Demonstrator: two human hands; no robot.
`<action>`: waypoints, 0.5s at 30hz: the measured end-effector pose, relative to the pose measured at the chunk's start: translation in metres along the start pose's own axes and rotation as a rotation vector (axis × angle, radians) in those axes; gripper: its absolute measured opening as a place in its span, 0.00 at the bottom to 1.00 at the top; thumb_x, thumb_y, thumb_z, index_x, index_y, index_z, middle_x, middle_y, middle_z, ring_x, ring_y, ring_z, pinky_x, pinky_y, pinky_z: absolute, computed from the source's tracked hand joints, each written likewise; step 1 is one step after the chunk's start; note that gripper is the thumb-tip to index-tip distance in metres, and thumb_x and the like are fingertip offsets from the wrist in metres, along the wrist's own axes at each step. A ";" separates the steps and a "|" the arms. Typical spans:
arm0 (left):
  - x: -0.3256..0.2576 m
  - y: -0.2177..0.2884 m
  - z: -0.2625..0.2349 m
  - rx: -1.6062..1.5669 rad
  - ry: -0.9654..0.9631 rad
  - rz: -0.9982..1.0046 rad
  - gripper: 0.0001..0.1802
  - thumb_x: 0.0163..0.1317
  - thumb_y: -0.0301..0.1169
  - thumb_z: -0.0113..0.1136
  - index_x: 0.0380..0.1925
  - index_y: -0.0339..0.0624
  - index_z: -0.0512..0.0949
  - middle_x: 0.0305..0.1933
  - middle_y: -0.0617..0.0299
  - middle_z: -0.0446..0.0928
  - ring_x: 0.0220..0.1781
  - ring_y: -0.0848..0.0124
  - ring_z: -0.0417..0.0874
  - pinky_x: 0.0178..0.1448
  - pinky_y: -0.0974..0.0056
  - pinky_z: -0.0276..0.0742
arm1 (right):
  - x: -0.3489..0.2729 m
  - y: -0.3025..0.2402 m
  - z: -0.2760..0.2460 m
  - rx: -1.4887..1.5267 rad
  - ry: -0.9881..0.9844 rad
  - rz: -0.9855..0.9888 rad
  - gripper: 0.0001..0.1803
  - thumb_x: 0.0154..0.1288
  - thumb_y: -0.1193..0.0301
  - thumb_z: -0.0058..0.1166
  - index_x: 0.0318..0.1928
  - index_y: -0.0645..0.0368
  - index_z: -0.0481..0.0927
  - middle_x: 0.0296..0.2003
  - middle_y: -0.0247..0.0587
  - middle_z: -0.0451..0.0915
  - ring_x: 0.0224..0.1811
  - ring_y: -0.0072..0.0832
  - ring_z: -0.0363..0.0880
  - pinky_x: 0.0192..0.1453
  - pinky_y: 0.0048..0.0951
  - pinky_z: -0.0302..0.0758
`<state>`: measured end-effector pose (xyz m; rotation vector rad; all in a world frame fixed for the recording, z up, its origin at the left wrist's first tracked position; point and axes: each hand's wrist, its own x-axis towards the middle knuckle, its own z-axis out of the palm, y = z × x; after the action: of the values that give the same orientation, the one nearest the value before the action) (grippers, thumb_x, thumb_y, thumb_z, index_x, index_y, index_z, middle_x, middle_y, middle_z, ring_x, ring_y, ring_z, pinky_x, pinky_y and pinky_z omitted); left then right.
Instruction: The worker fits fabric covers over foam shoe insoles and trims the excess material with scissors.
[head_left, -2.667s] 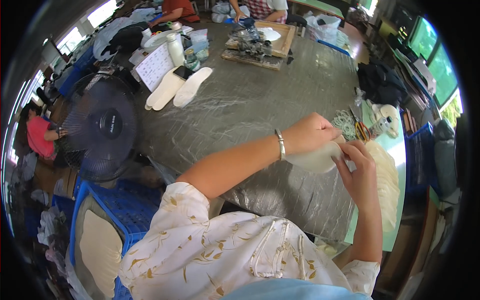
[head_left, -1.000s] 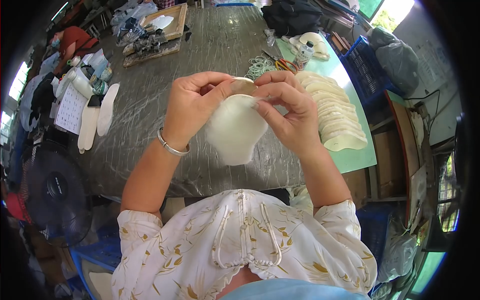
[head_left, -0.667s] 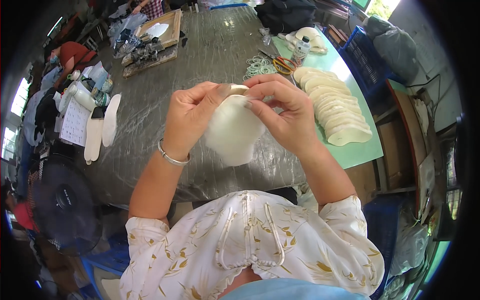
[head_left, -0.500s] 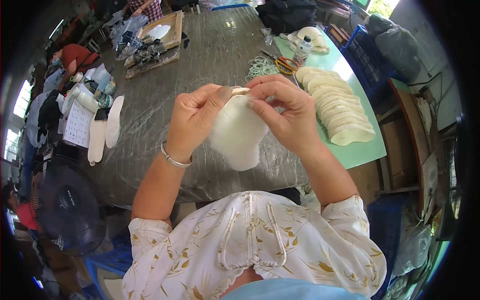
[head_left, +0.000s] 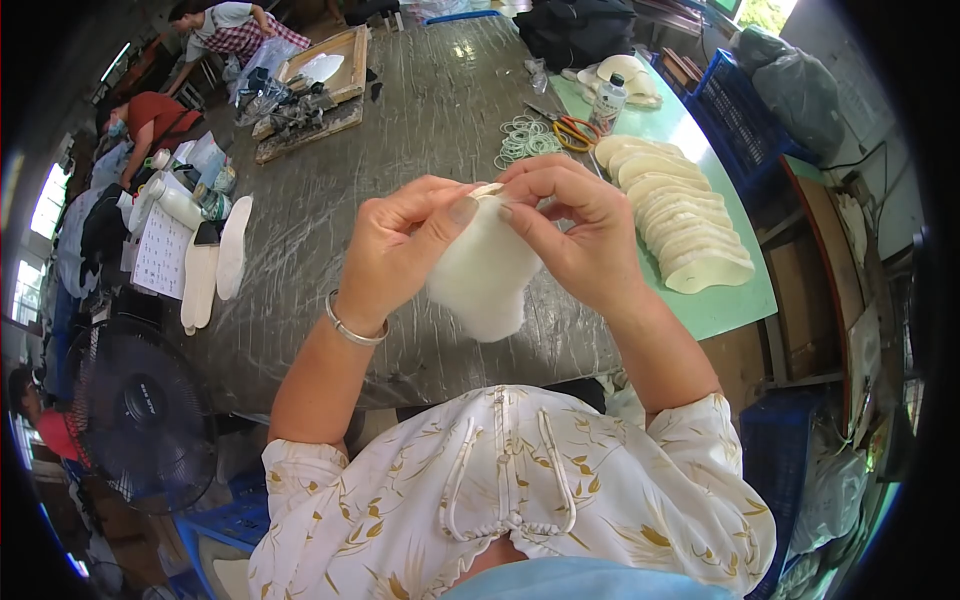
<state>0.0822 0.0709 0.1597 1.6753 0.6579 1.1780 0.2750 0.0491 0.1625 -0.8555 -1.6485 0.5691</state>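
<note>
A white, fluffy fleece piece (head_left: 482, 275) hangs in front of me above the dark table. Its top edge is pinched between my left hand (head_left: 405, 245) and my right hand (head_left: 585, 230). The left thumb presses flat on the fleece near that edge, with the fingers behind. Close beside it, the right thumb and fingers grip the same edge from the right. A pale, thicker rim shows between the two hands. The fingers partly cover the top of the piece. Its lower end dangles freely.
A row of overlapping cream pieces (head_left: 685, 215) lies on a green board (head_left: 735, 310) at right. Beyond are orange-handled scissors (head_left: 572, 132), pale rubber bands (head_left: 527, 142) and a bottle (head_left: 608, 103). White insoles (head_left: 232, 248) lie left, above a fan (head_left: 145, 410). Two people work at far left.
Both hands keep the fleece pinched, while the left thumb and fingertips have moved slightly right along its top edge. A person at the far left back now shows more fully.
</note>
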 end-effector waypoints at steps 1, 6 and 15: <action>-0.001 0.000 0.000 -0.001 -0.001 0.001 0.13 0.67 0.33 0.58 0.42 0.32 0.82 0.41 0.62 0.81 0.37 0.81 0.80 0.38 0.75 0.75 | 0.000 0.000 0.000 -0.004 -0.004 0.000 0.04 0.56 0.77 0.61 0.34 0.60 0.81 0.39 0.34 0.82 0.36 0.22 0.80 0.33 0.21 0.75; -0.003 -0.003 -0.004 0.152 0.047 0.091 0.12 0.66 0.29 0.58 0.42 0.32 0.82 0.41 0.61 0.81 0.38 0.78 0.80 0.40 0.74 0.75 | -0.002 -0.003 0.004 0.088 -0.009 0.021 0.12 0.58 0.77 0.60 0.44 0.62 0.78 0.43 0.37 0.80 0.38 0.23 0.81 0.38 0.23 0.78; -0.013 -0.010 -0.011 0.128 0.197 -0.001 0.14 0.67 0.32 0.57 0.42 0.31 0.81 0.41 0.61 0.82 0.39 0.78 0.79 0.44 0.74 0.74 | -0.023 0.004 0.011 0.135 0.062 0.064 0.09 0.60 0.78 0.58 0.42 0.62 0.79 0.36 0.38 0.82 0.38 0.24 0.82 0.40 0.25 0.81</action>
<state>0.0685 0.0686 0.1459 1.6762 0.8719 1.3359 0.2673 0.0342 0.1421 -0.8205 -1.5132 0.6837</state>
